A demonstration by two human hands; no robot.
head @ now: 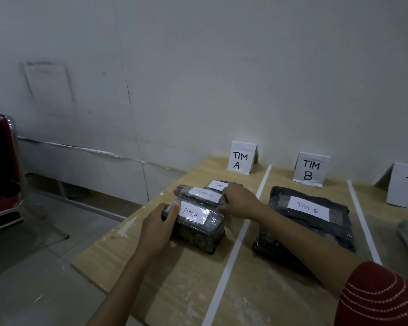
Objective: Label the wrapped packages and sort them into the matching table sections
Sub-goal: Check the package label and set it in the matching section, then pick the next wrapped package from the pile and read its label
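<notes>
Wooden table [186, 278] bears black packages [198, 236] labelled Tim A.

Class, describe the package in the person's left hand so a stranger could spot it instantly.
Find the wooden table, then its leftmost section, marked by the TIM A sign. Three dark labelled packages lie there; the nearest package is bulkiest, gripped by the left hand.

A dark, plastic-wrapped front package [198, 234] bearing a white "Tim A" label [194, 215] sat flat between the hands, its left end gripped by the left hand [157, 229]. Just beyond it lay a second package [193, 196], labelled alike, with the right hand [239, 201] curled on its right end. A third package [218, 185] lay behind that hand's fingers. Right of the right hand, past a white tape line [236, 250], lay a larger package [316, 229] marked "Tim B".
</notes>
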